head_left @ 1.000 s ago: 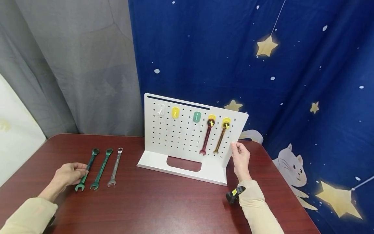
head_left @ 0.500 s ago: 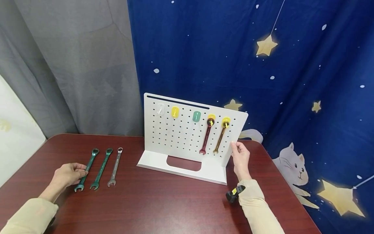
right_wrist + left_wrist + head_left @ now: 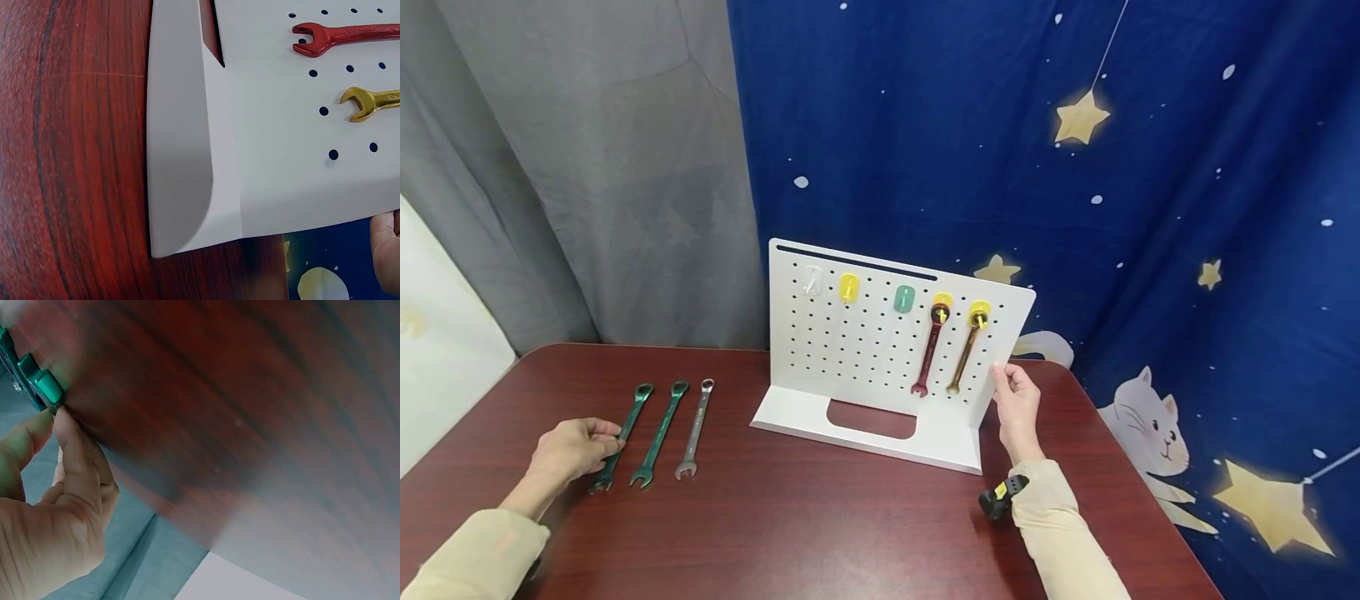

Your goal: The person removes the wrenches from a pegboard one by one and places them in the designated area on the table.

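At the table's left, my left hand pinches the leftmost dark green combination wrench by its lower shank. In the left wrist view, thumb and fingertips meet at the wrench's green end. Beside it lie a second green wrench and a silver wrench. My right hand grips the right edge of a white pegboard stand, thumb in front; its other fingers are partly hidden. From yellow hooks on the board hang a red wrench and a gold wrench, both ring end up.
Left of the hanging wrenches, the board carries a green hook, a yellow hook and a clear white hook, all bare. The board stands on a reddish-brown table, with grey and blue star-patterned curtains behind.
The leftmost green wrench has shifted and turned very slightly in my left fingers, its lower end going a little left. My right hand and the pegboard stay in place.
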The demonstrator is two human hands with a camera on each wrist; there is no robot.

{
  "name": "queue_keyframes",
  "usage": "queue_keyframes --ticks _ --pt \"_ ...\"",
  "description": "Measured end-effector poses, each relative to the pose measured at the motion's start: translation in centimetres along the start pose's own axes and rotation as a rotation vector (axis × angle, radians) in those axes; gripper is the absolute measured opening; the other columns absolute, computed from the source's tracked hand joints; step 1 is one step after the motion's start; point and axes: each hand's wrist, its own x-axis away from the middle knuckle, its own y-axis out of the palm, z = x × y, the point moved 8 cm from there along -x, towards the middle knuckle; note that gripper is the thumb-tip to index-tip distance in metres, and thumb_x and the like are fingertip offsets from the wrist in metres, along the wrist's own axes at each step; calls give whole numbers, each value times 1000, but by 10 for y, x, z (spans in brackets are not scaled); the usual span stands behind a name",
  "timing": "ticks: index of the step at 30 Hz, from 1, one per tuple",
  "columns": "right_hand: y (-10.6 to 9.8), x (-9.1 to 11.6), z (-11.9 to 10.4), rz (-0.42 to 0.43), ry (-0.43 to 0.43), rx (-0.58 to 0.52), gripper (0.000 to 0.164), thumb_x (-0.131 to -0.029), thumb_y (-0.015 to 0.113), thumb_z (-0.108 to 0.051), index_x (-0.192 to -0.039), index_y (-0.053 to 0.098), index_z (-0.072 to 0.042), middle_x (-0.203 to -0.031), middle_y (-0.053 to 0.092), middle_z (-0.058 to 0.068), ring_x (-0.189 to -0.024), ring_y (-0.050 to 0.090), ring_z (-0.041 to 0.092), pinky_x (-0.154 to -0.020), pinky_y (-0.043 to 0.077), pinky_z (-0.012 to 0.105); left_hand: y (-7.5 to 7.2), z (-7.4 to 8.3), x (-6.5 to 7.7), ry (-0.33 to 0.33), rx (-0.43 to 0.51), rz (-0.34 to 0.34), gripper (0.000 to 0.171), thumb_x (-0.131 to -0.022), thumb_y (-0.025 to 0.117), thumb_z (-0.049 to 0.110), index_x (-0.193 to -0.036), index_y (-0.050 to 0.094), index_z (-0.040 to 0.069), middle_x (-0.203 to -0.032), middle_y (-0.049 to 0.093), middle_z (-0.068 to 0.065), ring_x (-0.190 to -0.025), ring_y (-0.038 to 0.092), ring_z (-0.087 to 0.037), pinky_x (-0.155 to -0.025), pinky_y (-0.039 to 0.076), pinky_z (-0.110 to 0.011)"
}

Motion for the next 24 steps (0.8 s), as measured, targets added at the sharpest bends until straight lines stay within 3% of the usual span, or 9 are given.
queue_keyframes --ticks 10,17,20,24 --pt "0 -1 2 -1 5 -3 23 -91 63 -26 -91 60 -3 -68 56 -13 -64 43 5 -57 39 16 -1 -1 0 15 -38 9 37 -83 67 17 -106 58 -11 -78 68 -5 -62 62 -7 -55 54 -27" --pt "1 -2 0 0 -11 -17 19 -91 63 -23 -89 60 -4 -66 54 -10 -60 41 4 -54 36 16 -10 20 7 165 -176 234 42 -88 64 31 -111 60 -4 -94 68 -20 -74 63 -27 -60 41 -39" --pt "1 -2 -1 3 -12 -17 21 -91 63 -22 -90 60 -2 -66 54 -10 -59 41 4 -53 35 15 -7 35 11 214 -119 256 43 -89 62 31 -114 59 -4 -102 65 -25 -72 62 -8 -64 45 -39" --pt "0 -1 0 5 -11 -14 23 -91 63 -22 -92 60 1 -66 55 -11 -59 40 4 -53 35 15 2 60 14 274 39 209 48 -91 61 31 -121 54 -6 -109 62 -27 -67 49 21 -63 53 -23"
